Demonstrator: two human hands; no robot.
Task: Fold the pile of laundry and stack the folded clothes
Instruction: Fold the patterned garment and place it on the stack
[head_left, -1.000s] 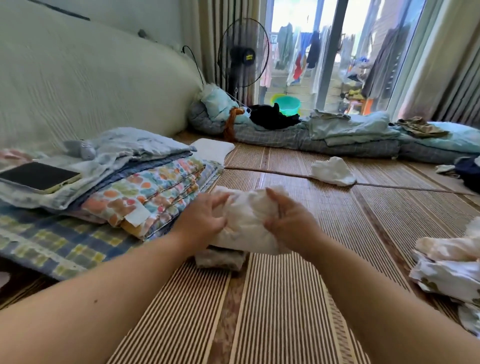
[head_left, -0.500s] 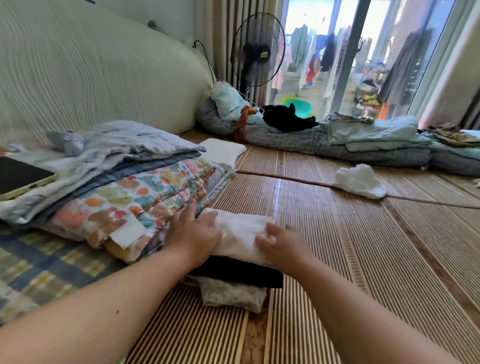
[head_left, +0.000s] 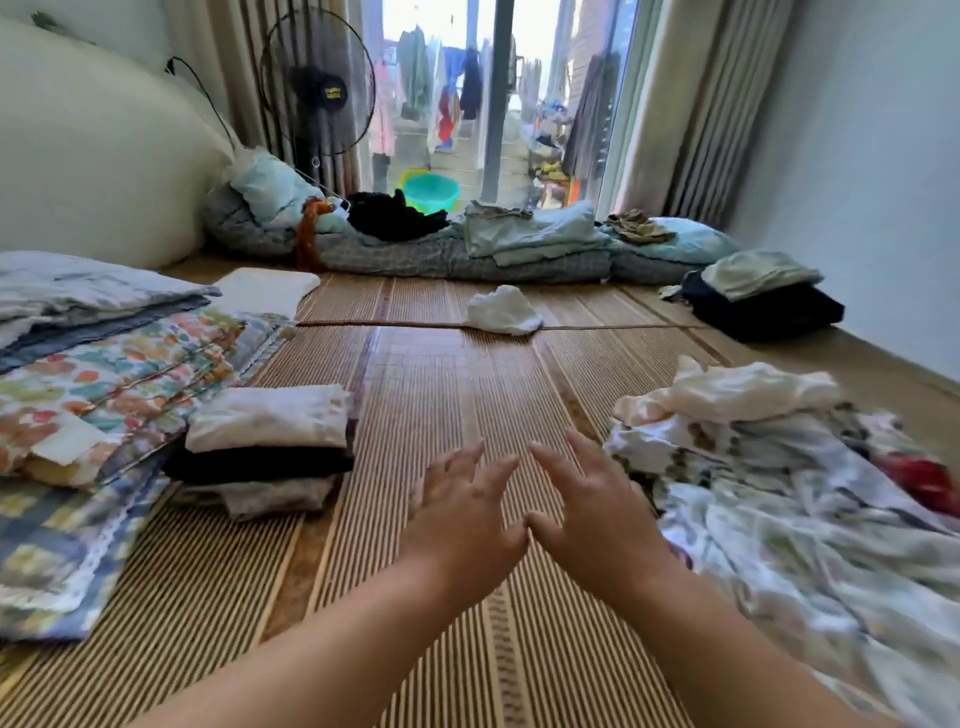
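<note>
A small stack of folded clothes (head_left: 265, 452) sits on the striped mat at the left: a white piece (head_left: 270, 418) on top, a black one under it, a pale grey one at the bottom. An unfolded laundry pile (head_left: 789, 467) of white and floral pieces spreads over the right side. My left hand (head_left: 460, 512) and my right hand (head_left: 589, 506) hover side by side over the mat between stack and pile, fingers spread, holding nothing. The thumbs nearly touch.
Folded floral and checked quilts (head_left: 104, 395) lie at the left beside the stack. A crumpled white cloth (head_left: 503, 310) lies further out on the mat. Bedding (head_left: 467, 249), a standing fan (head_left: 317, 88) and a dark folded bundle (head_left: 758, 301) line the far side.
My hands set the folded white piece on the stack, let go of it and moved right toward the unfolded pile. The view swung right with them.
</note>
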